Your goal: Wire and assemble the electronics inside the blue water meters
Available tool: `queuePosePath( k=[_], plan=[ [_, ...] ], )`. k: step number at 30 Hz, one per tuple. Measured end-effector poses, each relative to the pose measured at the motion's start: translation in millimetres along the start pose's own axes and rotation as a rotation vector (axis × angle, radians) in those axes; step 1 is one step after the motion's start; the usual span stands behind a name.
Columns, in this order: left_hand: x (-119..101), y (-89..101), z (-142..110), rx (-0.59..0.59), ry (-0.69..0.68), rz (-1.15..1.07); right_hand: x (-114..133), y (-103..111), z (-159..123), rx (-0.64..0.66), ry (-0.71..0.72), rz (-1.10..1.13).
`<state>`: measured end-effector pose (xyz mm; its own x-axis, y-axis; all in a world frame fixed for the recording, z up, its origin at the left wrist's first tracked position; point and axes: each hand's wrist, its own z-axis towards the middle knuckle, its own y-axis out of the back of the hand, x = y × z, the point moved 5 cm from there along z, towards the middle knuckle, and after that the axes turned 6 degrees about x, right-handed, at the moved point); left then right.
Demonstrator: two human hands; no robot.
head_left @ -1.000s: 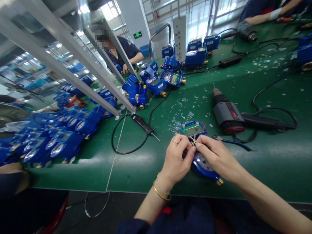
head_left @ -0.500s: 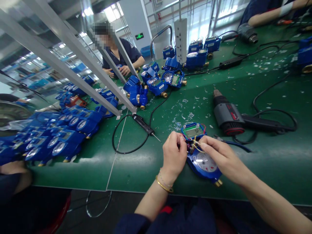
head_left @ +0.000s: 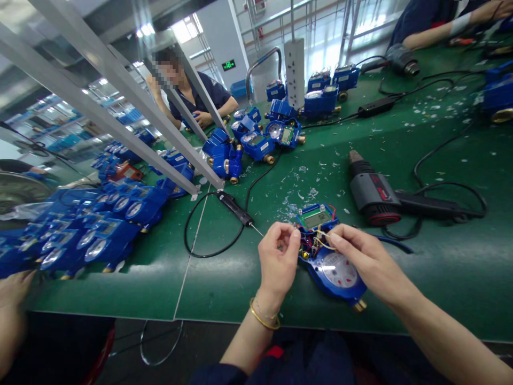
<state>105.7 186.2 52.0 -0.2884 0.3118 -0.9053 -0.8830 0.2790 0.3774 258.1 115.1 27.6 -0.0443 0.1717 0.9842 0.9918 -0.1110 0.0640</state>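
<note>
A blue water meter [head_left: 340,272] lies on the green bench with its housing open. At its upper end, a green circuit board with a small display [head_left: 316,218] is exposed, and thin red, dark and yellow wires crowd the gap below. My right hand [head_left: 360,254] pinches the pale yellow wires [head_left: 325,243] between thumb and forefinger, over the right side of the meter. At the meter's left edge, my left hand [head_left: 280,256] is closed with thumb and forefinger together; what is between the tips, if anything, is too small to make out.
A heat gun [head_left: 374,192] lies to the right, beside blue-handled pliers [head_left: 393,243] partly behind my right hand. An electric screwdriver [head_left: 234,207] with a looped cord rests left. Blue meters [head_left: 100,235] cover the left side. Metal posts [head_left: 160,117] slant across. Co-workers sit around.
My hands have parted from their close pinch over the wires. The left moved left to the meter's edge; the right drew the yellow wires rightward, uncovering the meter's dial.
</note>
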Motion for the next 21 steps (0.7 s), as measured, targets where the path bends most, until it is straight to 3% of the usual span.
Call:
queuePosePath(
  k=[3,5,7,9,13,21],
  plan=[
    [-16,3.1,-9,-0.071,-0.174,0.143,5,-1,0,0.011,0.021,-0.027],
    [-21,-4.1,-13,0.041,-0.217,0.133,9,-2,0,0.021,0.04,-0.035],
    [-22,-11.6,-16,0.154,-0.21,0.095,12,-3,-1,0.036,0.054,-0.036],
    [-21,-14.4,-18,0.189,-0.174,0.088,11,-5,-1,0.052,0.052,-0.045],
    [-17,-12.7,-20,0.175,-0.102,0.089,8,-6,0,0.061,0.034,-0.023],
    [-14,-8.2,-19,0.139,-0.085,-0.032,13,-9,-1,0.006,0.111,0.024]
  ],
)
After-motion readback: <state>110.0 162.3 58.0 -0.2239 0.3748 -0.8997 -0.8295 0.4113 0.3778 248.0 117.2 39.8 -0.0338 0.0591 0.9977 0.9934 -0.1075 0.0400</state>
